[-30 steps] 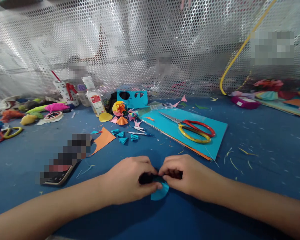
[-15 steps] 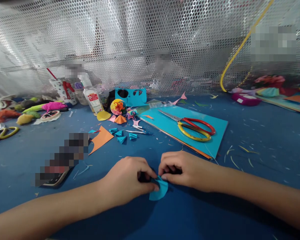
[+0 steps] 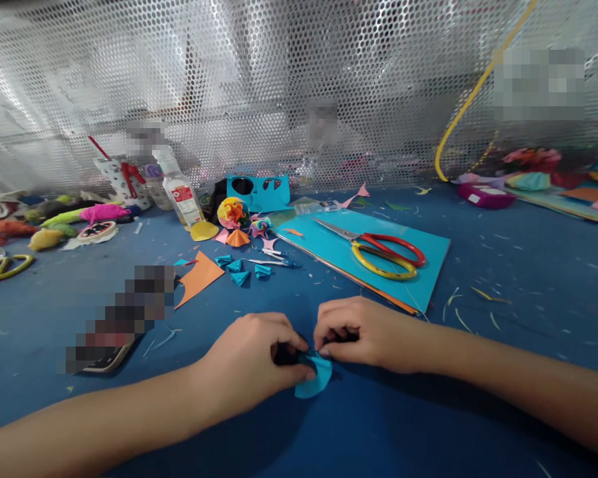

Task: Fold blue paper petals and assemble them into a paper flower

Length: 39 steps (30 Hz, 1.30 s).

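A small piece of blue paper (image 3: 315, 381) with a rounded edge and fold lines is held just above the blue table, near the front. My left hand (image 3: 259, 352) pinches it from the left, thumb on top. My right hand (image 3: 351, 335) grips its upper right corner between thumb and fingertips. The far edge of the paper is partly hidden by my fingers. Beyond my hands lie several small folded blue paper pieces (image 3: 240, 277) and a cut sheet of orange paper (image 3: 200, 279).
Red-and-yellow-handled scissors (image 3: 383, 255) rest on a stack of coloured paper (image 3: 433, 265). A phone (image 3: 109, 358) lies at left. A glue bottle (image 3: 183, 199), a paper ball (image 3: 232, 214) and a tumbler (image 3: 122, 182) stand behind, before a perforated metal screen (image 3: 259, 79).
The view has shifted slightly. Both hands keep nearly the same pinch on the blue paper, with little visible movement.
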Tool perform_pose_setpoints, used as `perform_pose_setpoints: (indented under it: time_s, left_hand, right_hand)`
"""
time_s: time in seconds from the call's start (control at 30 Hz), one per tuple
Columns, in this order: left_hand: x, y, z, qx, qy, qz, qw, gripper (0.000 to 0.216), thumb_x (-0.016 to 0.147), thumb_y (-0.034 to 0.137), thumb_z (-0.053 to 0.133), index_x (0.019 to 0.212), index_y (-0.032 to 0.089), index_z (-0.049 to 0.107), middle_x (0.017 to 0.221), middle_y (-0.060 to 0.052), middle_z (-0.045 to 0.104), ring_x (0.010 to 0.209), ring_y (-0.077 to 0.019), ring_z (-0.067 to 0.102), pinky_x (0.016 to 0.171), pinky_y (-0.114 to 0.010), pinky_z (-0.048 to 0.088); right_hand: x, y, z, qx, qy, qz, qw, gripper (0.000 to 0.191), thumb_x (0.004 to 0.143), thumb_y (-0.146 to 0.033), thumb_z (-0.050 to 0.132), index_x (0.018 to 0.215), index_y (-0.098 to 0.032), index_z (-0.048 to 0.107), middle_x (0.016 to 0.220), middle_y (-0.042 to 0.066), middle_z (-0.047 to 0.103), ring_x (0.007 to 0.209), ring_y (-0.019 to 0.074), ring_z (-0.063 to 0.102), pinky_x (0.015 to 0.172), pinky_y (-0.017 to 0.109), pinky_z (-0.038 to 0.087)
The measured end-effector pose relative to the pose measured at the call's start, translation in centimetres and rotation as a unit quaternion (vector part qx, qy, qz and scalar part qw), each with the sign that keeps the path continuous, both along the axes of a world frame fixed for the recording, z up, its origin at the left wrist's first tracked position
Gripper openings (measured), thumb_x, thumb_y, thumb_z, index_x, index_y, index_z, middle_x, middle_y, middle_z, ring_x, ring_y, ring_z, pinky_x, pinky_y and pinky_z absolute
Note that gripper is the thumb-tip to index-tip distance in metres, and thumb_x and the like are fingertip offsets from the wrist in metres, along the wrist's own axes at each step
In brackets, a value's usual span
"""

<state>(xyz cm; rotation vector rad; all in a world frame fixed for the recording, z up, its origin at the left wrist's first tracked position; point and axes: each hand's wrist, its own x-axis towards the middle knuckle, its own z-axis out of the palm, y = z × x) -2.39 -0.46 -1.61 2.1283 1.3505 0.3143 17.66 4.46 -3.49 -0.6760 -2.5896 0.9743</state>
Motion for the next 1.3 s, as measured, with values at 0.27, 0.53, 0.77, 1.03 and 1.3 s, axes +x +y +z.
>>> perform_pose_setpoints:
  time_s: [0.27,0.53,0.77,1.03,1.3]
  left_hand:
    - [-0.1,0.1,-0.1,0.013,-0.001,-0.041,0.999,0.020,0.073,0.035,0.062,0.085,0.022,0.071,0.069,0.001,0.056,0.053,-0.0081,0.046,0.049,-0.019,0.035]
    - [-0.3,0.0,0.0,0.066,0.035,-0.115,0.991,0.022,0.080,0.032,0.054,0.087,0.018,0.070,0.079,-0.003,0.061,0.064,-0.0112,0.057,0.060,-0.021,0.043]
    - [-0.3,0.0,0.0,0.090,0.060,-0.139,0.984,0.021,0.080,0.028,0.053,0.086,0.015,0.069,0.083,-0.004,0.062,0.068,-0.0126,0.060,0.062,-0.021,0.045]
    - [-0.7,-0.1,0.0,0.104,0.058,-0.152,0.981,0.022,0.080,0.029,0.054,0.091,0.016,0.068,0.085,-0.005,0.063,0.068,-0.0134,0.061,0.062,-0.022,0.046]
    - [-1.5,1.2,-0.3,0.053,-0.026,-0.155,0.986,0.018,0.081,0.020,0.054,0.088,0.014,0.069,0.082,-0.005,0.062,0.070,-0.0107,0.059,0.064,-0.017,0.045]
  right_hand:
    - [0.1,0.3,-0.2,0.016,-0.008,0.012,1.000,0.012,0.078,-0.019,0.059,0.086,-0.019,0.068,0.075,0.000,0.056,0.064,0.0094,0.053,0.057,0.019,0.041]
    - [0.2,0.5,-0.1,0.099,-0.013,0.067,0.993,0.017,0.083,-0.020,0.053,0.090,-0.020,0.069,0.078,0.002,0.056,0.067,0.0098,0.056,0.062,0.019,0.042]
    - [0.7,0.8,-0.1,0.151,-0.026,0.103,0.983,0.020,0.086,-0.022,0.049,0.093,-0.020,0.068,0.080,0.003,0.057,0.069,0.0103,0.056,0.064,0.019,0.041]
    - [1.1,1.0,0.2,0.144,-0.040,0.116,0.982,0.020,0.085,-0.022,0.051,0.092,-0.019,0.069,0.081,0.004,0.059,0.070,0.0116,0.056,0.063,0.022,0.041]
    - [0.4,1.0,-0.3,0.025,-0.019,0.043,0.999,0.013,0.078,-0.025,0.059,0.084,-0.017,0.069,0.075,0.001,0.055,0.056,0.0065,0.049,0.052,0.017,0.039]
